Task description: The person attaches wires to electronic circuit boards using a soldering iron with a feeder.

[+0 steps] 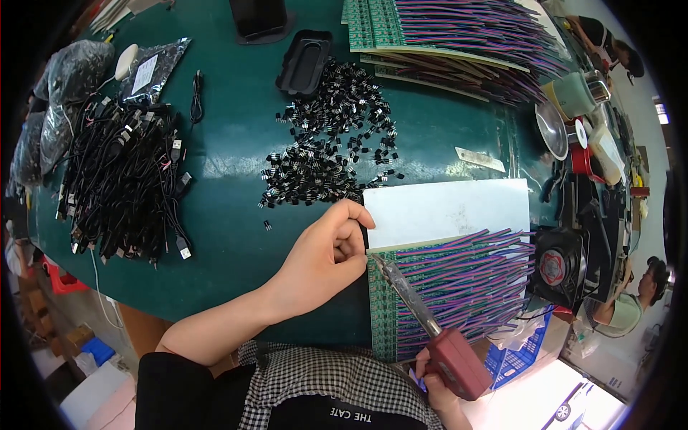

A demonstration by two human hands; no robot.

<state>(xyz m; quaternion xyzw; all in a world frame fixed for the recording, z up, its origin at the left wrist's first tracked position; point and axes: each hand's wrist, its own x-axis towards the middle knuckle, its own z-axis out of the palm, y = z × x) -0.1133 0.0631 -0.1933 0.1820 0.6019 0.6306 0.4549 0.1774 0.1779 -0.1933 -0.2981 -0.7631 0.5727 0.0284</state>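
Checked apron [315,380] nearest camera, lower edge, over dark clothing. Just beyond it, green circuit-board panel [382,308] lies flat on the green surface [229,229], rows of pink-and-blue wires [459,287] running off to its right. Panel sits between the hands: left hand [322,261] at its upper left corner, right hand [438,393] below and right of it, near the lower edge.

Left hand: fingers curled, thumb and index close to the board edge; cannot tell if anything is pinched. Right hand: wrapped round the maroon-bodied soldering gun [459,362], partly hidden by it. Gun's metal barrel slants up-left across the wires; tip at the panel's upper left, just beside the left fingertips. Contact with the board unclear.

White sheet [451,215] shows beyond the panel's far edge. Past the left hand, loose heap of small black components [315,172] with metal leads, black tray [304,64] at its far end. Black USB cables [118,186] piled far left. More wired boards [376,25] stacked at the far side. Black fan [559,266] just right of the wire ends.
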